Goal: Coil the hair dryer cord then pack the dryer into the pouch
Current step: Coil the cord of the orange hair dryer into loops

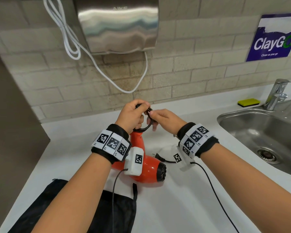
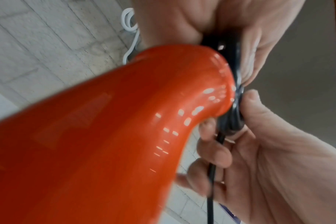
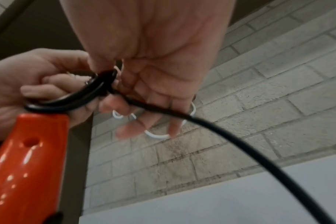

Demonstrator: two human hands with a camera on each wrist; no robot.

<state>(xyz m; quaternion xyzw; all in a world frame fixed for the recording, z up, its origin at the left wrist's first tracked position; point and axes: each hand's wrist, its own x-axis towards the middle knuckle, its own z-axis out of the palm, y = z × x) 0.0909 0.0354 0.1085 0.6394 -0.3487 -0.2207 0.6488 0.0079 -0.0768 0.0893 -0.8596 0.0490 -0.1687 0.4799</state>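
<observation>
White tabletop carries the orange hair dryer, black pouch nearer, sink right. Left hand fingers grip the coiled cord; right hand pinches it.

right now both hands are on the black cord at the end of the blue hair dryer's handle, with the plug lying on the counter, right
Not quite: the hair dryer is orange, not blue, as the head view shows. Both the left hand and right hand are on the cord, and the plug lies on the counter.
</observation>
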